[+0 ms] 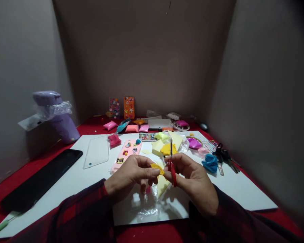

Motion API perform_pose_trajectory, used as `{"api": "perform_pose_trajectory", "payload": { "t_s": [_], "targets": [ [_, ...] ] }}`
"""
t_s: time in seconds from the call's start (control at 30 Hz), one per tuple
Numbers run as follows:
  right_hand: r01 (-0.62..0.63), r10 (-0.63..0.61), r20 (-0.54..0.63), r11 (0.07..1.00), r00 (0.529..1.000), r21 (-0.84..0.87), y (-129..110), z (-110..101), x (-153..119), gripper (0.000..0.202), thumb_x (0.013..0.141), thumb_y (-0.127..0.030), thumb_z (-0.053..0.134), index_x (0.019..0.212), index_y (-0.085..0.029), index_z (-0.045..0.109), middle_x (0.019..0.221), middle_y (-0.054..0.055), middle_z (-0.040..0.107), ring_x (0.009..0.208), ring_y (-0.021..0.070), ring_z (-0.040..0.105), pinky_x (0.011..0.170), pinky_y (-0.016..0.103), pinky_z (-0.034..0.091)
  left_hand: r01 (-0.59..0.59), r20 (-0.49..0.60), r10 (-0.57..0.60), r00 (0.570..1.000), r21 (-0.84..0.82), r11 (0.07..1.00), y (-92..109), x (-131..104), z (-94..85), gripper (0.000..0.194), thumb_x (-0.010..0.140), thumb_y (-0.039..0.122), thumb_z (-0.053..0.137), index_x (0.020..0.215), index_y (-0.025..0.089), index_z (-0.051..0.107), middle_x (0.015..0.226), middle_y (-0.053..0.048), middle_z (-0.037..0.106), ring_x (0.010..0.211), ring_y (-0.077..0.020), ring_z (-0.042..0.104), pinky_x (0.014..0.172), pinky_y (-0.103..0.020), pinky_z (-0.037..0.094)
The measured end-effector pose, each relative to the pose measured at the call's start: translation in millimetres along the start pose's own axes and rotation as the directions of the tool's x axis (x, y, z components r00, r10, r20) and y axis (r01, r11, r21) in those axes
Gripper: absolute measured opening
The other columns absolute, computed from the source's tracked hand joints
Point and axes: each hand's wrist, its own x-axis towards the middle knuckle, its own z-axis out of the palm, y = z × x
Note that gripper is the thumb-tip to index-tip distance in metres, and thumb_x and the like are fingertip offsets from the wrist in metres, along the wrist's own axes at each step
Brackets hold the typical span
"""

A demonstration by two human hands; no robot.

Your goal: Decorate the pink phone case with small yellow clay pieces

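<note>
Near the middle of the board, my left hand (133, 173) pinches a small bright yellow piece (157, 168) between thumb and fingers. Whether it is clay or a wrapper, I cannot tell. My right hand (192, 179) is closed on scissors with red handles (173, 173), their blades pointing up and away from me. Its fingertips also meet the right end of the yellow piece. Just behind my hands lies a crumpled yellow packet (168, 149). A pink phone case (127, 152) with small raised decorations lies beyond my left hand.
On the white board (245, 189) are a clear phone case (96, 152), a blue packet (210, 163), keys (220, 167) and a purple packet (194, 143). A black phone-like slab (43, 179) and a lilac bottle (62, 121) stand left. Two decorated cases, one orange (129, 108), lean at the back wall.
</note>
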Motion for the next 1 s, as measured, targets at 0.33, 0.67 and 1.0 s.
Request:
{"api": "perform_pose_trajectory", "payload": {
  "t_s": [0.33,0.67,1.0],
  "targets": [
    [0.003,-0.004,-0.015,0.999,1.0,-0.051,1.7,-0.9,1.1,0.023,0.068,-0.017,0.067,0.087,-0.017,0.056,0.067,-0.002,0.058,0.059,0.0097,0.049,0.055,0.024,0.04,0.003,-0.013,-0.003,1.0,0.054,0.999,0.5,-0.7,2.7,0.022,0.068,0.032,0.067,0.067,0.011,0.062,0.055,-0.002,0.059,0.042,-0.0076,0.047,0.039,-0.019,0.038],
    [-0.015,0.026,-0.075,0.99,0.997,0.14,3.4,-0.5,2.1,0.028,0.064,-0.021,0.073,0.085,-0.016,0.056,0.062,-0.005,0.057,0.057,0.007,0.048,0.054,0.019,0.038,-0.02,-0.024,0.02,1.0,0.011,1.0,-5.1,0.7,0.5,0.021,0.068,0.03,0.068,0.076,0.012,0.062,0.064,-0.003,0.061,0.045,-0.0078,0.052,0.041,-0.018,0.042],
    [-0.032,0.045,-0.092,0.99,0.995,0.136,3.7,0.6,2.8,0.028,0.063,-0.023,0.074,0.083,-0.016,0.057,0.061,-0.005,0.057,0.056,0.0071,0.047,0.053,0.02,0.037,-0.013,-0.009,0.013,1.0,0.001,1.0,-9.0,0.6,4.2,0.022,0.071,0.034,0.064,0.072,0.012,0.06,0.06,-0.002,0.06,0.041,-0.0076,0.049,0.039,-0.02,0.04]
  ]
}}
